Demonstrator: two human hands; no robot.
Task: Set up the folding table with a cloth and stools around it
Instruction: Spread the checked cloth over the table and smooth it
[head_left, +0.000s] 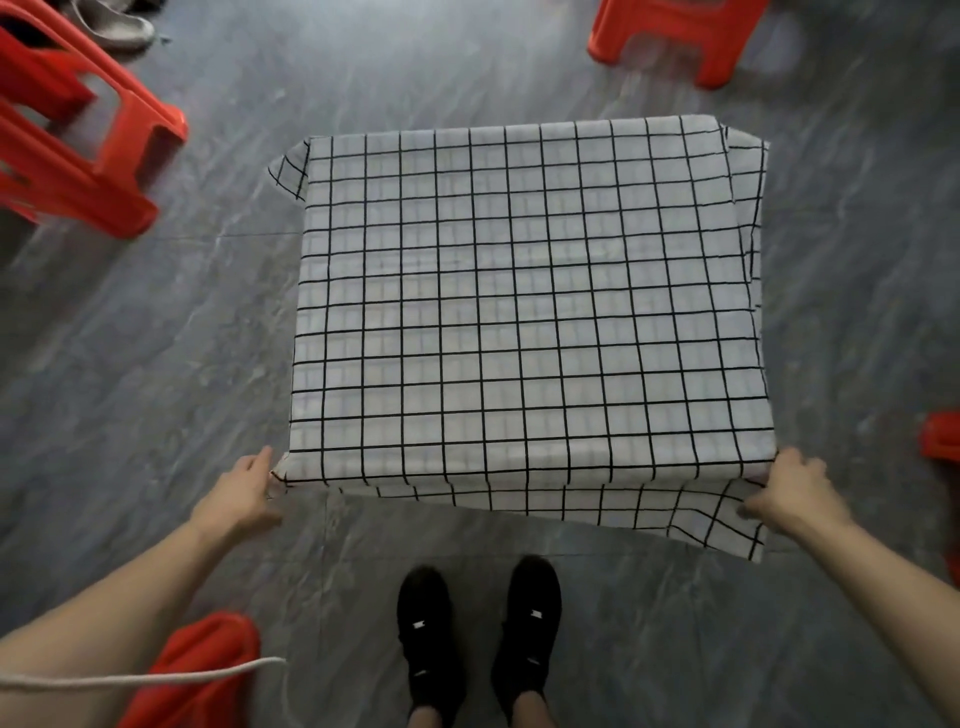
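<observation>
Grey floor (156, 364), one checked cloth (519, 291), five red stools (78, 130)

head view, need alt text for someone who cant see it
Seen from above, a person's left hand and right hand hold the near corners of a white black-grid cloth spread over a square table. Red plastic stools stand around it on the grey floor, and the person's black shoes show below.
</observation>
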